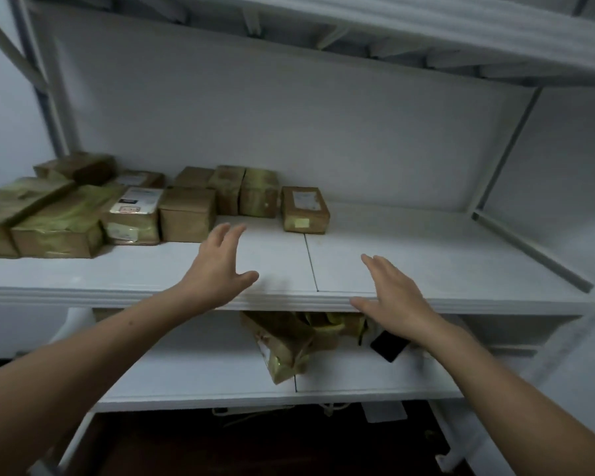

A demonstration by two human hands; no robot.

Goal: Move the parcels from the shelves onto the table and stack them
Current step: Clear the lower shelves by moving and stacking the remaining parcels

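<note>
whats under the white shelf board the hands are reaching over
On the lower white shelf lie crumpled brown tape-wrapped parcels and a flat black object. The board's front edge and the right hand cover their rear parts.

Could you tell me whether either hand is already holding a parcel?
No, the left hand and right hand are both spread open above the middle shelf, short of the parcels.

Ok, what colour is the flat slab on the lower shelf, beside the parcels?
The flat slab is black, clearest in the head view.
</note>
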